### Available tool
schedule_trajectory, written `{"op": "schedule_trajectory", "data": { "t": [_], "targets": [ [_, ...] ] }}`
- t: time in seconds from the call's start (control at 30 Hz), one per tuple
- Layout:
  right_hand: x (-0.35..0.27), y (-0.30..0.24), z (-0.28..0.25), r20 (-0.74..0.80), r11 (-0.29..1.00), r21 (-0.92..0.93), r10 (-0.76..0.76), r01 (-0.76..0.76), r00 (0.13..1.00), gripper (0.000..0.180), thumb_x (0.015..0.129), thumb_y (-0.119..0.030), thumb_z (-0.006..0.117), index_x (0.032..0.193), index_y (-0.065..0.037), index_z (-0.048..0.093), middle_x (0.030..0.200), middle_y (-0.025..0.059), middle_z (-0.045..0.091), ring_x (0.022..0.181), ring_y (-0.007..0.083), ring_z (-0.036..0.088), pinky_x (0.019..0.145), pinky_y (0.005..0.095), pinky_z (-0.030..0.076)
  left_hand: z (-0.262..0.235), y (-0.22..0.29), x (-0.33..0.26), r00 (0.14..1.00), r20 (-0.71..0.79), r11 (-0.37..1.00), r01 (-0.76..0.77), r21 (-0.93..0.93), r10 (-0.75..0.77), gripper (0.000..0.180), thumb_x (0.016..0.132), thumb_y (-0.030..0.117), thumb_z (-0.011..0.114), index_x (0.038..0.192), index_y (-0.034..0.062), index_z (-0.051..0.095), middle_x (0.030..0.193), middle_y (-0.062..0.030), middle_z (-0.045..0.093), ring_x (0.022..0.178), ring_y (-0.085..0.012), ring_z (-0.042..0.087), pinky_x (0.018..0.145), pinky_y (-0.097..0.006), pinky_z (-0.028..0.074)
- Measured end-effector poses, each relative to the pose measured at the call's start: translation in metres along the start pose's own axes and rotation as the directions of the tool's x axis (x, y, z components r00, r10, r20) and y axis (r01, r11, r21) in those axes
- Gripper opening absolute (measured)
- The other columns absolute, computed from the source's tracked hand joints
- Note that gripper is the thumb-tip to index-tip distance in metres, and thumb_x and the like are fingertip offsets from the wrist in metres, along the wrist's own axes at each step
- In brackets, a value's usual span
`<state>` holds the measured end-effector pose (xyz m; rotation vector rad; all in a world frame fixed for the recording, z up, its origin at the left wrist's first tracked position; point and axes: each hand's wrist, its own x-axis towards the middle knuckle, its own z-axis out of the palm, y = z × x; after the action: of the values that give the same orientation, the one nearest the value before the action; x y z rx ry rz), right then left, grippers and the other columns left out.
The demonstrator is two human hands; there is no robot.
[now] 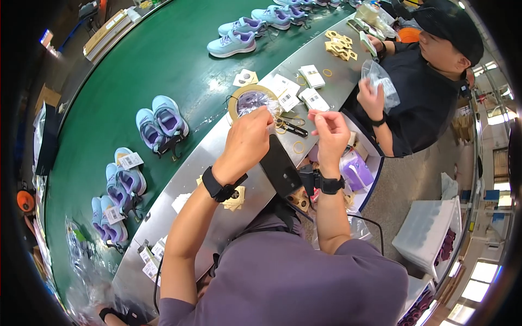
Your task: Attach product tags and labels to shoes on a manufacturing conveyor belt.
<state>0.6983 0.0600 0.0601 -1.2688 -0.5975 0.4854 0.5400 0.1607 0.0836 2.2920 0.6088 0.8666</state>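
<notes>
My left hand [249, 138] is closed, its curled fingers over the near edge of a tan ring-shaped roll [235, 103] with clear plastic strands [255, 100] inside. Whatever its fingertips hold is hidden. To the right, my right hand [330, 136] is raised with thumb and fingertips brought together; anything between them is too small to make out. A black cutter knife [293, 128] lies on the metal bench between my hands. Below it rests a dark phone [280, 168]. White tag stacks [314, 100] and yellow rubber bands [298, 146] are close to my right hand.
Pairs of light blue shoes [163, 122] stand on the green conveyor belt [196, 70], some bearing white tags [130, 161]. A co-worker in black [424, 103] holds a clear bag [383, 87] at right. An open drawer [361, 171] and a white crate [427, 231] are nearby.
</notes>
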Motion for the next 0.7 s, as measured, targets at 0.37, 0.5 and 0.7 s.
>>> {"op": "schedule_trajectory", "data": {
  "t": [0.37, 0.5, 0.7],
  "targets": [
    [0.024, -0.044, -0.004, -0.269, 0.868, 0.281, -0.338, 0.410, 0.902, 0.004, 0.089, 0.000, 0.049, 0.085, -0.001, 0.048, 0.084, 0.0162, 0.062, 0.074, 0.0212, 0.063, 0.074, 0.0352, 0.056, 0.009, 0.001, 0.001, 0.991, 0.063, 0.992, 0.112, 0.060, -0.116, 0.013, 0.071, -0.005, 0.048, 0.081, -0.0010, 0.056, 0.084, -0.0210, 0.061, 0.077, -0.0405, 0.058, 0.065, -0.049, 0.044],
    [0.015, -0.060, -0.012, -0.061, 0.914, 0.166, -0.366, 0.371, 0.929, 0.006, 0.094, -0.004, 0.048, 0.095, 0.001, 0.051, 0.089, 0.0140, 0.063, 0.080, 0.0194, 0.063, 0.081, 0.0326, 0.053, 0.000, 0.006, -0.021, 0.991, -0.132, 0.998, -0.040, -0.040, 0.035, 0.018, 0.069, -0.007, 0.055, 0.085, 0.0010, 0.056, 0.104, -0.0184, 0.062, 0.085, -0.0386, 0.060, 0.069, -0.041, 0.048],
    [-0.045, -0.061, 0.024, 0.308, 0.991, 0.109, -0.111, 0.081, 0.945, 0.006, 0.094, -0.004, 0.049, 0.096, 0.000, 0.052, 0.085, 0.0121, 0.063, 0.078, 0.0184, 0.062, 0.080, 0.0307, 0.051, -0.042, 0.007, -0.108, 0.867, -0.270, 0.820, 0.233, -0.523, -0.419, 0.016, 0.077, -0.004, 0.064, 0.092, 0.0001, 0.062, 0.106, -0.0069, 0.061, 0.079, -0.0102, 0.061, 0.070, -0.024, 0.048]
  ]
}}
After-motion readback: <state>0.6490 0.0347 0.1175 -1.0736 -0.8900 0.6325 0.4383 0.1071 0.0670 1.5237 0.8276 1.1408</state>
